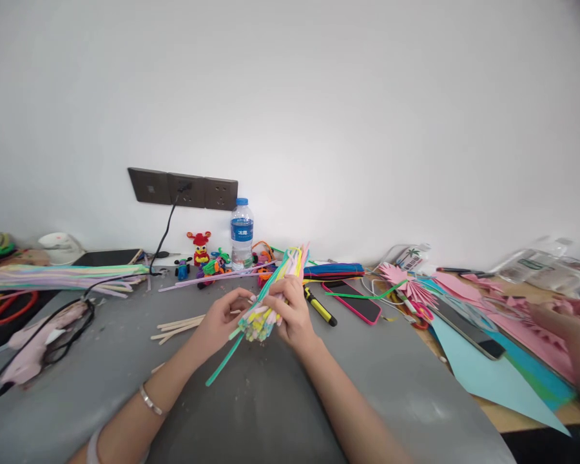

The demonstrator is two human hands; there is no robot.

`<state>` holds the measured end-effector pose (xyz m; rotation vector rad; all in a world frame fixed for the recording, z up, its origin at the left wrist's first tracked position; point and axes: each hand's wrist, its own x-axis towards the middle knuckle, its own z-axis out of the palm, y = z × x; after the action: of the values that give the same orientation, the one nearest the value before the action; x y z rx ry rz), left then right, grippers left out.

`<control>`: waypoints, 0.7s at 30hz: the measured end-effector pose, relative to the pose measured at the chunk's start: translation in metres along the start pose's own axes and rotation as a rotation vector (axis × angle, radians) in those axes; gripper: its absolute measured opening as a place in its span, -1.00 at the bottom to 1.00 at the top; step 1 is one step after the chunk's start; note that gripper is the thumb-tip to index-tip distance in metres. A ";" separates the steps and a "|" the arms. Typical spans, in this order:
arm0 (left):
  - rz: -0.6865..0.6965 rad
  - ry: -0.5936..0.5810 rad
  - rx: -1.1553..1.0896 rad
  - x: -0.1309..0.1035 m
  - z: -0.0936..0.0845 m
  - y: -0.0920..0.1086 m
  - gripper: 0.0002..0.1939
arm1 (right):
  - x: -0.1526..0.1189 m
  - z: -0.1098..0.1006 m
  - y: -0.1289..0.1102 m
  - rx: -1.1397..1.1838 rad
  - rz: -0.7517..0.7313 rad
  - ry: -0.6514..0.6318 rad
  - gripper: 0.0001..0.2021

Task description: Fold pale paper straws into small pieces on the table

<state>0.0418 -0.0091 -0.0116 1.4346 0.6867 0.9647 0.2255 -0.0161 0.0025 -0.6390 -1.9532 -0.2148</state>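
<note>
A thick bundle of pastel fuzzy stems (263, 316), in yellow, pink, white and green, is held above the grey table (251, 412). My right hand (290, 312) wraps round the bundle from the right, its fingers closed across the front. At the bundle's left side, my left hand (223, 322) has its thumb and fingertips pressed together; what lies between them is too small to make out. One teal stem (225, 361) sticks out from the lower end, pointing down and left.
Behind stand a water bottle (241, 235) and small fuzzy figures (200, 250). Wooden sticks (176, 327) and a glue gun (43, 345) lie left. A yellow cutter (321, 307) and phone (352, 301) lie right, near pink paper (526, 328) and another person's hand (560, 322).
</note>
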 end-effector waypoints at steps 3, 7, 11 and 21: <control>0.120 0.027 0.219 -0.003 -0.001 0.005 -0.69 | 0.000 -0.002 0.000 0.014 0.046 0.029 -0.72; 0.345 0.066 0.470 -0.007 -0.003 0.011 -0.82 | -0.002 -0.002 0.001 0.064 0.136 0.056 -0.67; 0.587 0.101 0.611 -0.010 -0.004 0.013 -0.88 | -0.004 -0.001 0.002 0.089 0.153 0.075 -0.63; 0.542 0.139 0.593 -0.010 -0.003 0.014 -0.94 | -0.004 -0.001 0.003 0.124 0.216 0.128 -0.71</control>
<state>0.0330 -0.0180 0.0007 2.1602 0.7360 1.3564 0.2292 -0.0155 -0.0007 -0.7302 -1.7452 0.0001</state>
